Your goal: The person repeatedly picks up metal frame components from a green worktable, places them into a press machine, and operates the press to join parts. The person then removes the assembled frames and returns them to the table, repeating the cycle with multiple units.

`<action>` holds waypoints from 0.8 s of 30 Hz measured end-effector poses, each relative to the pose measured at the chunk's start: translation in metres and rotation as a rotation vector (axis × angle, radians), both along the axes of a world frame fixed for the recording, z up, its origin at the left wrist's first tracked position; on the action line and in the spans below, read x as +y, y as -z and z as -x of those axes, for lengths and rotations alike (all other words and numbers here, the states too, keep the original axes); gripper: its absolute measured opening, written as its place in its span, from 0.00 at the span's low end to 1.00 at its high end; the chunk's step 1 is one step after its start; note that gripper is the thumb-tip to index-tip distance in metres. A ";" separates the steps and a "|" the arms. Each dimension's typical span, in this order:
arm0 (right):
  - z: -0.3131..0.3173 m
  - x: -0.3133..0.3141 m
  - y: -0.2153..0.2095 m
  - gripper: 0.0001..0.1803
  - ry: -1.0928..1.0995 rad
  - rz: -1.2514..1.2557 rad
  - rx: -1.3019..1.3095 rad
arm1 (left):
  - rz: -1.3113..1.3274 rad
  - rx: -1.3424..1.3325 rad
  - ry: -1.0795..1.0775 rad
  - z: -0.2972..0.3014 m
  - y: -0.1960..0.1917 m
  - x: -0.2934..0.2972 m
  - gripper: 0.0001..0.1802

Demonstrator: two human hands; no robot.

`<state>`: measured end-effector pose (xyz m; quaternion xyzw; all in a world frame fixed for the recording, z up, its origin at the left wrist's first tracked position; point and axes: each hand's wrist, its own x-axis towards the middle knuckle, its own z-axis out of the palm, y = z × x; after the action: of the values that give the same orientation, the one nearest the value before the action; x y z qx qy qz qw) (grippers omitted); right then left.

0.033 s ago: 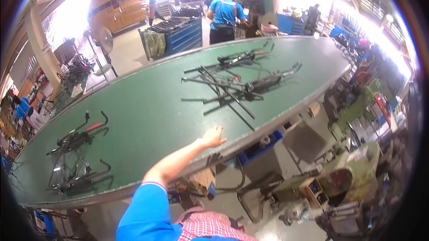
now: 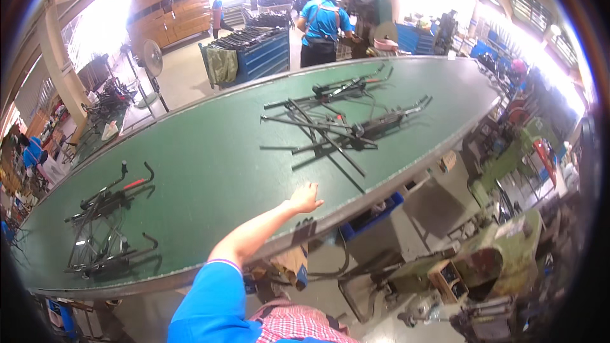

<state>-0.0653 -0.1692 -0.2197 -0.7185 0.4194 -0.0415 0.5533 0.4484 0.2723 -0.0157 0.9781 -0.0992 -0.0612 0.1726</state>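
My left hand (image 2: pixel 307 197) reaches out over the near edge of a long green-topped table (image 2: pixel 216 171). Its fingers are apart and nothing shows in them. Beyond it, slightly to the right, lies a black tubular metal frame (image 2: pixel 357 130) with crossed legs. A second black frame (image 2: pixel 340 90) with a red part lies farther back, partly overlapping it. At the table's left end rests another folded black frame (image 2: pixel 105 232) with hooked ends and a red mark. My right hand is out of view.
Behind the table stand a blue metal bin (image 2: pixel 260 54) full of black parts, a fan (image 2: pixel 152 58) and a co-worker (image 2: pixel 321 25) in blue, facing away. Under the near edge sits a blue tray (image 2: pixel 372 216). Green machinery (image 2: pixel 495 254) stands at right.
The whole picture has shifted slightly, with the table and frames a little lower. My left hand stays near the same spot by the table edge.
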 end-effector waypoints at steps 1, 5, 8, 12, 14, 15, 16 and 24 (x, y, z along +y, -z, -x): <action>-0.017 0.021 -0.020 0.27 -0.009 0.033 0.040 | -0.021 0.011 -0.053 -0.024 0.012 0.006 0.41; -0.066 0.079 -0.065 0.25 -0.119 0.087 0.131 | -0.088 -0.305 -0.295 -0.117 0.038 0.053 0.38; -0.085 0.108 -0.086 0.24 -0.180 0.105 0.178 | -0.106 -0.108 -0.198 -0.165 0.059 0.070 0.35; -0.089 0.132 -0.101 0.23 -0.268 0.131 0.211 | -0.166 -0.154 -0.304 -0.193 0.085 0.080 0.17; -0.081 0.135 -0.108 0.22 -0.311 0.145 0.199 | -0.076 -0.064 -0.376 -0.204 0.088 0.095 0.15; -0.077 0.135 -0.112 0.22 -0.329 0.155 0.196 | -0.090 -0.084 -0.309 -0.201 0.090 0.100 0.14; -0.074 0.139 -0.113 0.22 -0.338 0.157 0.186 | -0.102 -0.108 -0.215 -0.195 0.081 0.095 0.13; -0.248 0.167 -0.139 0.17 -0.518 0.221 -0.098 | 0.010 0.076 0.006 -0.031 0.009 0.122 0.16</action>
<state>0.1824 -0.0022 -0.0804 -0.8549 0.1875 0.0212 0.4833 0.4797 0.3948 -0.0250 0.9739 -0.0957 -0.0985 0.1810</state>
